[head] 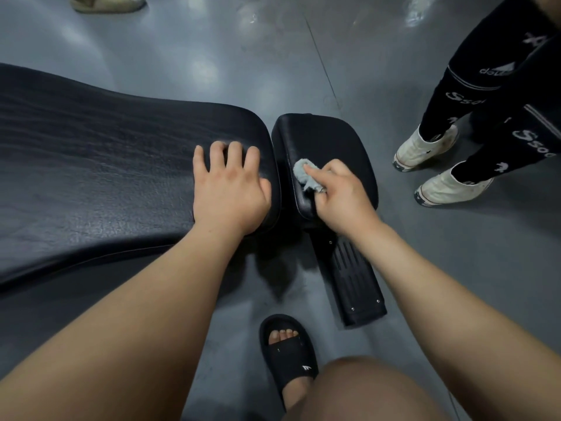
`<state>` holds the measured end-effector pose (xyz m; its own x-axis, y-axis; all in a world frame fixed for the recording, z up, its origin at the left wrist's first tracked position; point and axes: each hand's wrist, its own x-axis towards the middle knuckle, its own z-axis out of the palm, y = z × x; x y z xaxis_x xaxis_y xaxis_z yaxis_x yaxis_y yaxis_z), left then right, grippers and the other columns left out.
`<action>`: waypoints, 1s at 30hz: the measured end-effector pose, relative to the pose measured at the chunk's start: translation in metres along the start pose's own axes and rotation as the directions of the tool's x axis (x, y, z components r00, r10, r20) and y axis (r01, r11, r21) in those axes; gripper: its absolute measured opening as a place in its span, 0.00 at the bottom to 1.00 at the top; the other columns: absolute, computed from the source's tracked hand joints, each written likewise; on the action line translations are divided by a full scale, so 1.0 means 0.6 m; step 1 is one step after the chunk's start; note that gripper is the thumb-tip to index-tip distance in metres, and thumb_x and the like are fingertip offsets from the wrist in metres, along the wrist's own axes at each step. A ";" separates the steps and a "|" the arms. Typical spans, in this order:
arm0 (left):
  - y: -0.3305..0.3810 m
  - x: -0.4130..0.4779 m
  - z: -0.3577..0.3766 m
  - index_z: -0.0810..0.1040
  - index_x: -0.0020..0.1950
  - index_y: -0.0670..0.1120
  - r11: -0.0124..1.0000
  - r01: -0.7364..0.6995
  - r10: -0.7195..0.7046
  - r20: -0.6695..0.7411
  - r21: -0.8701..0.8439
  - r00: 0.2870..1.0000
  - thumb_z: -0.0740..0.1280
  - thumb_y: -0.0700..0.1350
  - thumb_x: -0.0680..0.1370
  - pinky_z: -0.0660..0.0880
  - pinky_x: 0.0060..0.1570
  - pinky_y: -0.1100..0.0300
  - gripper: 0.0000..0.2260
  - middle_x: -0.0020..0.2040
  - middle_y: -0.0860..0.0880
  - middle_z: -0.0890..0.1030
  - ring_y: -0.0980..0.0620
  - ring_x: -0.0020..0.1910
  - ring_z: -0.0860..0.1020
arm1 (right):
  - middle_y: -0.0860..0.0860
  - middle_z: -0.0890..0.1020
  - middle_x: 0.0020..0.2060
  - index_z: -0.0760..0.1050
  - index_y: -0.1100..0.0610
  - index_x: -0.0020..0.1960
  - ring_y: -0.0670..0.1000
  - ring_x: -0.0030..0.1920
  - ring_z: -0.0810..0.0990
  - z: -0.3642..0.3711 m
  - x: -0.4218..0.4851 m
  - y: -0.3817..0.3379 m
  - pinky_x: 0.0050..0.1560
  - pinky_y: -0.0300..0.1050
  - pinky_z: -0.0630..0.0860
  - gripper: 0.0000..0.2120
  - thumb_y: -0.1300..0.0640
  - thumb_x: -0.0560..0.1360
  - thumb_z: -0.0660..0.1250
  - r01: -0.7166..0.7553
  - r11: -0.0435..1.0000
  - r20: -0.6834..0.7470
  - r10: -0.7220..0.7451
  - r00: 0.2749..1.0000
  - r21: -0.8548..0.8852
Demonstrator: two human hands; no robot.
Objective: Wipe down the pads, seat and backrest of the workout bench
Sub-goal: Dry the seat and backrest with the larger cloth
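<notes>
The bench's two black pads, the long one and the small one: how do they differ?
The long pad is far larger and stretches off to the left; the small pad is short and squarish. The left hand rests flat on the long pad, while the right hand presses a grey cloth onto the small pad. Both are black, padded and grainy.
</notes>
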<state>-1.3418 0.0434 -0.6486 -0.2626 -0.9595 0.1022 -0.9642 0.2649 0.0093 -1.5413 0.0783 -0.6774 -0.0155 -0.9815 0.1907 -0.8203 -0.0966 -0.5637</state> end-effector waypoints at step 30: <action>0.000 0.005 0.000 0.70 0.66 0.47 1.000 0.003 -0.003 -0.014 -0.014 1.000 0.55 0.53 0.77 0.56 0.73 0.35 0.20 0.64 0.45 0.73 0.39 0.67 0.66 | 0.58 0.79 0.58 0.82 0.58 0.49 0.61 0.60 0.77 -0.032 0.223 0.129 0.55 0.43 0.72 0.14 0.67 0.74 0.59 -0.533 0.838 -0.015 0.535 0.845 -0.116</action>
<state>-1.3424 0.0406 -0.6482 -0.2590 -0.9589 0.1159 -0.9644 0.2633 0.0233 -1.6180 -0.0571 -0.6802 -0.4602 -0.8785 -0.1285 -0.7455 0.4610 -0.4814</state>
